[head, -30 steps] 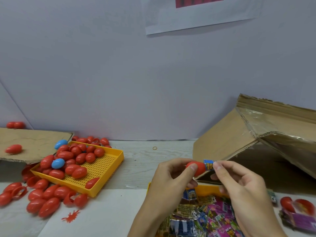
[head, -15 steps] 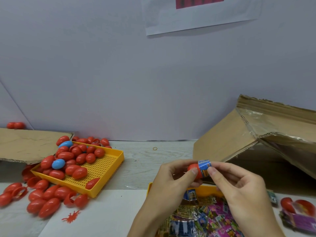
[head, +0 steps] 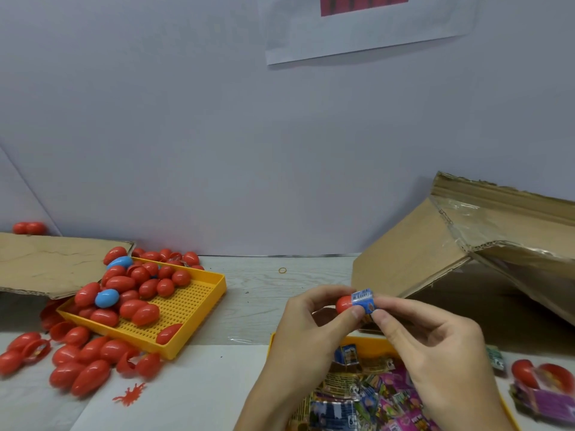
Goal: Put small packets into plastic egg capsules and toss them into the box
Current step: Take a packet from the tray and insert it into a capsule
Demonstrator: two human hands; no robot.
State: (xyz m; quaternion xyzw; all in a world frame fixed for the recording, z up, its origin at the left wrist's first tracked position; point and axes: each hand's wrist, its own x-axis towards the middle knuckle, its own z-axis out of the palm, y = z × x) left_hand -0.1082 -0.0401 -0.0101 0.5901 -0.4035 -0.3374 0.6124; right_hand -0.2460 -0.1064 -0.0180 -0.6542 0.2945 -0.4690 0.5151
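— Left hand (head: 306, 325)?
— Gripping a red egg capsule (head: 344, 303) between curled fingers and thumb, near the middle of the scene, just above the near tray of packets (head: 370, 396).

— Right hand (head: 432, 346)?
— Pinching a small blue packet (head: 363, 301) with thumb and curled fingers, pressing it against the capsule's right end. Packet touching the capsule; cannot tell how far inside.

— Box?
— Cardboard box (head: 466, 259) lying tilted at the far right on the tabletop (head: 264, 293), opening facing the hands, just behind them.

— Over on the left?
— Yellow perforated tray (head: 183, 309) sitting there, holding many red capsules and two blue capsules (head: 106, 298). More red capsules (head: 81, 365) lying loose on the tabletop just near of it, some open halves among them. Cardboard flap (head: 46, 262) lying at the far left, overlapping the tray's far corner.

— Far right, near edge?
— Red capsule halves (head: 541, 373) resting beside a purple packet (head: 544, 399).
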